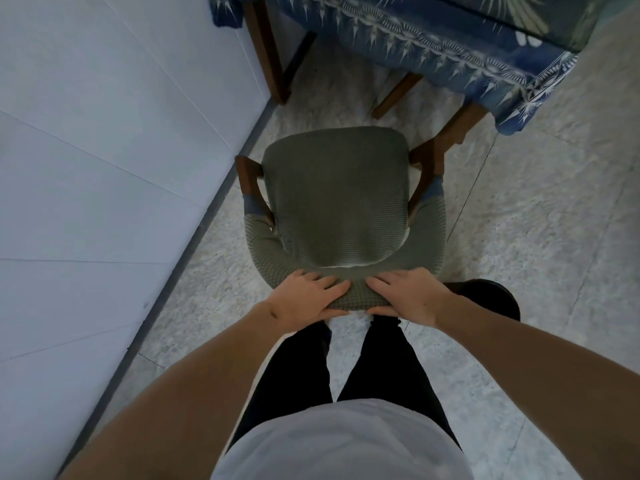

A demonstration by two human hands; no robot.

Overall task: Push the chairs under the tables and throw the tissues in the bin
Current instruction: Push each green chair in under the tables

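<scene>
The person stands behind a green-covered armchair [337, 199], and both hands sit on the top of its backrest [349, 294]. The left hand [304, 301] and the right hand [408, 296] each have fingers laid over the top edge and the thumb tucked underneath at the rear, so each grip is clamped on the backrest. The chair stands on the speckled floor [519, 220], its seat still short of the tabletop draped in a blue patterned cloth [460, 57], with the white wall [104, 150] close on its left.

A skewed push could likely drive the right wooden armrest [429, 161] into the table leg [464, 123] beside it, or snag the hanging cloth. Drifting left could scrape the wall. No bin, tissue or other container is in view, so their contents cannot be told.
</scene>
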